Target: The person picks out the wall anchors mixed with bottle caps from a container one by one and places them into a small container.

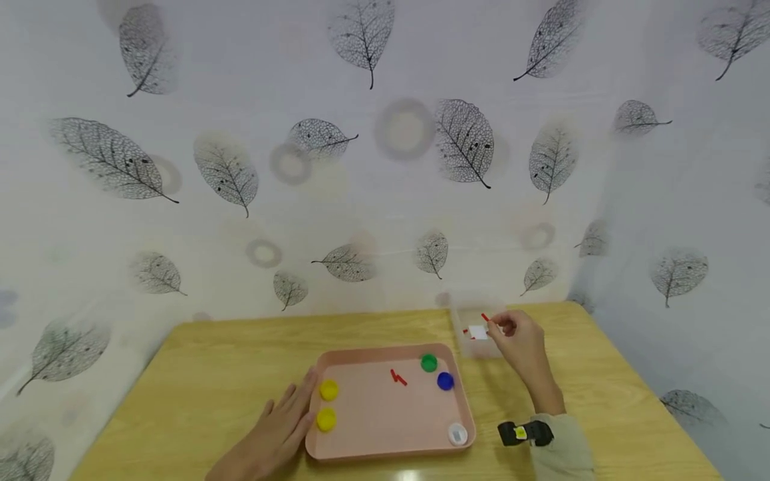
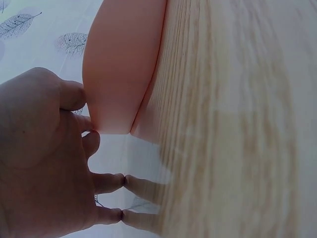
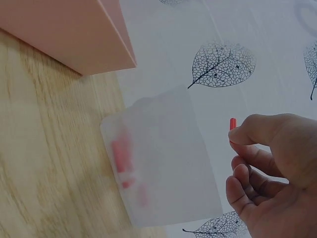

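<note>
Between thumb and forefinger, my right hand [image 3: 277, 163] pinches a small red stick [image 3: 233, 128], lifted over the near right side of a translucent plastic box [image 3: 168, 163]. Red pieces [image 3: 121, 156] show blurred through the box wall, and a white label-like patch [image 1: 478, 332] is visible in it. My left hand [image 1: 278, 424] touches the left rim of a pink tray [image 1: 385, 455] with its fingers mostly straight. Two red sticks [image 1: 398, 377] lie in the tray, toward its back.
Inside the tray, two yellow caps [image 1: 327, 419] sit at the left, a green cap [image 1: 429, 363] and a blue cap [image 1: 445, 381] at the back right, a white cap [image 1: 457, 434] at the front right. A leaf-patterned wall covering [image 1: 385, 200] rises behind the wooden table [image 1: 240, 341].
</note>
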### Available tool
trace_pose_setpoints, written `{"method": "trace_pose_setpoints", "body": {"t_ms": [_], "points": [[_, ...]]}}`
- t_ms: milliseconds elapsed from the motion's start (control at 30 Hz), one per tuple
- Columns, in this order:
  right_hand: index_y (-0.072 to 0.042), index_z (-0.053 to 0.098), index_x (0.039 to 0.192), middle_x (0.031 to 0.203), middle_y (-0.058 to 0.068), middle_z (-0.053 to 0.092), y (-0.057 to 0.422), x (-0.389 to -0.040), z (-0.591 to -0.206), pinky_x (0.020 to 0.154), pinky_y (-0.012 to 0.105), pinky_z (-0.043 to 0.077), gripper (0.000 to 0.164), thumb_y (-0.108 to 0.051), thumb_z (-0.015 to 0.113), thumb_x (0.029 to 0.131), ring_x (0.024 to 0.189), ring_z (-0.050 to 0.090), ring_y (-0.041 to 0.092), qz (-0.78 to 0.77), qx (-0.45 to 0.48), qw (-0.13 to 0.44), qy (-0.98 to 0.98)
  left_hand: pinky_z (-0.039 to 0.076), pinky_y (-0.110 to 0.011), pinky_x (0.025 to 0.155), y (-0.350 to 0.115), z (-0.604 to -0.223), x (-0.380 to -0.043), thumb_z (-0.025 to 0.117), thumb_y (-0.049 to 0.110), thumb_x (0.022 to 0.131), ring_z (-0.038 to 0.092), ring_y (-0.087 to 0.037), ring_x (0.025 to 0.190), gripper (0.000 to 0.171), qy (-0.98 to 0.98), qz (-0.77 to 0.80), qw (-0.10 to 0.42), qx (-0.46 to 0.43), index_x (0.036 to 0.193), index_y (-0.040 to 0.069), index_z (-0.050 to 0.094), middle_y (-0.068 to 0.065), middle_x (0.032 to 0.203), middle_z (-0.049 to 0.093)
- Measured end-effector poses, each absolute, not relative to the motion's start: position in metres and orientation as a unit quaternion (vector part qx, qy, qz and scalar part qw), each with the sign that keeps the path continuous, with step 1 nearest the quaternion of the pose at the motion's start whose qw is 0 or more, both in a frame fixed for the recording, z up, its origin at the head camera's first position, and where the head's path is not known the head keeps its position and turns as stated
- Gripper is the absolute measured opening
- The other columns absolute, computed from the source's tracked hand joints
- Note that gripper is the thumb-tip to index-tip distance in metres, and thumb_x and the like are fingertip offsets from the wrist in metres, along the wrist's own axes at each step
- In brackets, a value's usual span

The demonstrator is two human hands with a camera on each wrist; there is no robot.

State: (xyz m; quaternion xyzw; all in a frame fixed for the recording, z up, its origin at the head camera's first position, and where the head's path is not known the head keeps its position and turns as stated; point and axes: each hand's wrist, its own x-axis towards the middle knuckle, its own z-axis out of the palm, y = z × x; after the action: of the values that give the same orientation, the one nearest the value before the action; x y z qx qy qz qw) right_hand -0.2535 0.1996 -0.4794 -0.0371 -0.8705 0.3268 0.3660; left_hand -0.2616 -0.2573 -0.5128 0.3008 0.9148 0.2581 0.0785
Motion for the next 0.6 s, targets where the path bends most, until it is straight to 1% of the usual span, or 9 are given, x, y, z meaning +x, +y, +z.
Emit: {"method": "trace_pose_setpoints", "body": {"t_ms": [100,200,467,600], "points": [[0.001,0.073,0.085,0.078,0.009,0.066,0.2,-0.257,-0.486,0.061,0.025,0.049,0.006,0.001,0.079,0.084,0.068,0.059,0.019,0.328,-0.034,0.367,-0.87,0.009,-0.081,0.109,-0.258,-0.515,-0.261,0.03,0.04,0.114,0.019,-0.046,0.152,0.062,0.917,0.255,0.074,0.297,0.167,0.02,0.006,-0.001,0.171,0.01],[0.001,0.073,0.085,0.078,0.009,0.066,0.202,-0.26,-0.487,0.06,0.025,0.049,0.006,0.0,0.079,0.084,0.067,0.059,0.019,0.334,-0.033,0.368,-0.867,0.009,-0.081,0.11,-0.257,-0.513,-0.262,0.031,0.04,0.114,0.02,-0.046,0.152,0.062,0.917,0.253,0.067,0.3,0.167,0.019,0.006,-0.002,0.171,0.011],[0.0,0.073,0.084,0.077,0.008,0.066,0.202,-0.261,-0.493,0.061,0.024,0.049,0.005,0.0,0.079,0.084,0.067,0.058,0.016,0.345,-0.054,0.356,-0.867,0.009,-0.085,0.105,-0.26,-0.513,-0.262,0.033,0.036,0.114,0.02,-0.053,0.149,0.062,0.911,0.262,0.078,0.308,0.167,0.015,0.009,-0.006,0.171,0.011],[0.001,0.073,0.084,0.077,0.009,0.066,0.204,-0.26,-0.492,0.061,0.024,0.05,0.005,0.0,0.078,0.085,0.067,0.059,0.017,0.34,-0.057,0.359,-0.867,0.009,-0.084,0.106,-0.258,-0.514,-0.263,0.033,0.036,0.113,0.021,-0.053,0.149,0.062,0.91,0.266,0.078,0.307,0.167,0.016,0.009,-0.005,0.171,0.01]]}}
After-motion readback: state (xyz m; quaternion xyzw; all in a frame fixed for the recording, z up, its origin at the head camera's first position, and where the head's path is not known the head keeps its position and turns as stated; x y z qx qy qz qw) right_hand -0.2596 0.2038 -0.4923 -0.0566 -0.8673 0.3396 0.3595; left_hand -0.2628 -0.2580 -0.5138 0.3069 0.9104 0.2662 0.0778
